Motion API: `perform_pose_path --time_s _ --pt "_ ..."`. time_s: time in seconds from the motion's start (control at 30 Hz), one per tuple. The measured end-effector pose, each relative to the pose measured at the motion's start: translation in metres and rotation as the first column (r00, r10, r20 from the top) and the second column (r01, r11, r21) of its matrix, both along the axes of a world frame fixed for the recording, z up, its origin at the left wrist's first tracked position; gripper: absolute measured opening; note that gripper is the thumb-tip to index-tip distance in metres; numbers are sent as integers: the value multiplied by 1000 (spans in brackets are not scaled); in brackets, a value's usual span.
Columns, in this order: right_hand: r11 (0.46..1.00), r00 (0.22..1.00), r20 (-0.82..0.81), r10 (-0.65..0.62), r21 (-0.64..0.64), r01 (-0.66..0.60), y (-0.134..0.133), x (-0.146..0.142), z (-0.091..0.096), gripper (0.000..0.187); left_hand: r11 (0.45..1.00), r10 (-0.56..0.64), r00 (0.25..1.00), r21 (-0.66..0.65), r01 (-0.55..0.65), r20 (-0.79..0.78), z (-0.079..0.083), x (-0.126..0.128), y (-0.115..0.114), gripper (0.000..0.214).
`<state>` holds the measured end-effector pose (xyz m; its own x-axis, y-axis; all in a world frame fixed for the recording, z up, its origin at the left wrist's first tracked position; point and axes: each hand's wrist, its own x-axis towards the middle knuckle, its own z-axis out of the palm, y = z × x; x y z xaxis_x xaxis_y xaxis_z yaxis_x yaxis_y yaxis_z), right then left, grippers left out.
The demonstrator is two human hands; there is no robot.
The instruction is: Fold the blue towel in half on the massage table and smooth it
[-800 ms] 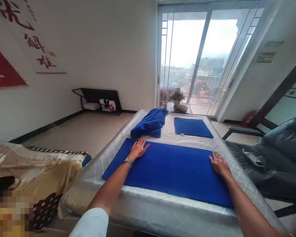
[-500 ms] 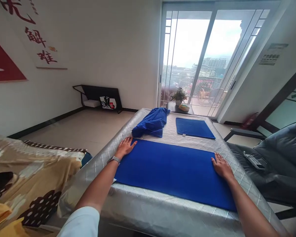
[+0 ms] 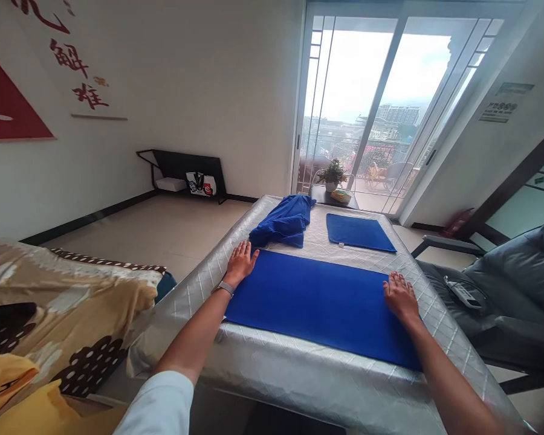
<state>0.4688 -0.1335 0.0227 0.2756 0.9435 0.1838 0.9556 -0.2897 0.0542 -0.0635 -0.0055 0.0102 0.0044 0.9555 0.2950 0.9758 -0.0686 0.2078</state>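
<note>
A blue cloth (image 3: 317,302) lies flat as a long rectangle across the near part of the table. My left hand (image 3: 242,263) rests flat on its far left corner, fingers stretched out, a watch on the wrist. At the far right corner, my right hand (image 3: 401,296) lies palm down with its fingers extended. Beyond the left hand sits a crumpled blue cloth (image 3: 284,222). A smaller folded blue cloth (image 3: 360,232) with a white tag lies further back to the right.
A silvery quilted cover (image 3: 194,290) drapes the table. To the right stands a dark armchair (image 3: 521,284) with a power strip (image 3: 462,293) on its seat. At left is a patterned blanket (image 3: 95,290). A potted plant (image 3: 332,174) stands behind the table, before the glass sliding door (image 3: 344,78).
The view has shifted slightly. Both hands stay flat on the far corners of the long blue cloth, the right one a little further in from the edge. The other cloths look unchanged.
</note>
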Motion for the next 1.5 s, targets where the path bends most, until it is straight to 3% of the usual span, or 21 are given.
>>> perform_pose_path --time_s 0.1,0.23,0.3,0.4,0.53,0.73,0.83,0.93,1.03,1.13,1.2,1.33,1.43,1.5 --pt "982 983 -9 183 49 -183 -9 -70 -1 63 977 -207 978 52 207 -2 2 59 -30 70" --pt "924 920 -132 370 -50 -379 -14 -160 -7 63 836 -548 835 -13 548 -40 -8 157 -81 71" --pt "908 907 -163 389 -98 -407 -14 -185 -9 63 799 -602 798 -33 601 -27 -13 189 -101 71" --pt "912 918 -177 356 -147 -382 -16 -194 -10 64 806 -588 809 -89 586 0 -13 202 -114 72" --pt "936 949 -161 272 -183 -299 -27 -158 -10 66 845 -512 859 -179 504 -2 -5 160 -109 75" --pt "977 994 -109 -11 -211 -12 -66 -34 -18 70 955 -174 981 -255 148 -83 -9 17 -97 80" --pt "976 988 -117 -99 -203 74 -81 16 -20 71 973 -40 994 -230 16 -100 -18 -42 -97 81" --pt "976 983 -139 -118 -198 89 -86 35 -18 71 975 -17 995 -221 -7 -103 -20 -69 -100 80" --pt "980 980 -132 -147 -150 127 -87 26 -12 70 979 -13 990 -202 -15 -138 -13 -67 -104 79" --pt "995 991 -92 -100 -25 98 -88 -11 -5 66 995 -23 988 -98 8 -155 -2 -37 -110 78" --pt "1000 996 -83 13 24 -11 -87 -54 1 65 993 -122 983 -20 120 -137 5 2 -119 76" --pt "963 950 -185 253 -40 -265 -77 -159 6 64 876 -481 873 -11 482 -77 5 107 -141 67" --pt "925 914 -242 327 -118 -362 -71 -213 3 63 826 -561 828 -77 558 -19 -3 166 -154 68" --pt "917 910 -253 329 -146 -372 -70 -224 -2 63 826 -555 832 -117 551 1 -8 179 -158 71"
